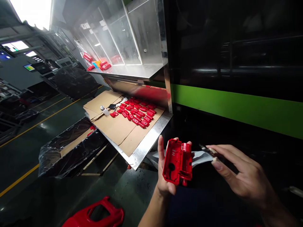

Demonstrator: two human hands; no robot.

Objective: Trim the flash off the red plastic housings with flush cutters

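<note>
My left hand (165, 186) holds a hollow red plastic housing (175, 162), its open side facing me. The housing has a threaded round neck at its top right and a dark round hole inside. To the right, my right hand (246, 176) pinches a small slim tool (206, 149) between thumb and fingers. The tool's dark tip points toward the housing and stays apart from it; its exact kind is unclear. Behind the housing, a whitish sheet (201, 158) reaches across toward my right fingertips. Whether those fingers touch the sheet cannot be made out.
Several red parts (139, 114) lie on a cardboard-covered metal table (118, 132). More red pieces (105, 66) sit on the shelf above. A plastic-lined box (68, 148) stands at left, and a red moulded seat-like piece (94, 214) is below. A dark machine (236, 47) borders the right.
</note>
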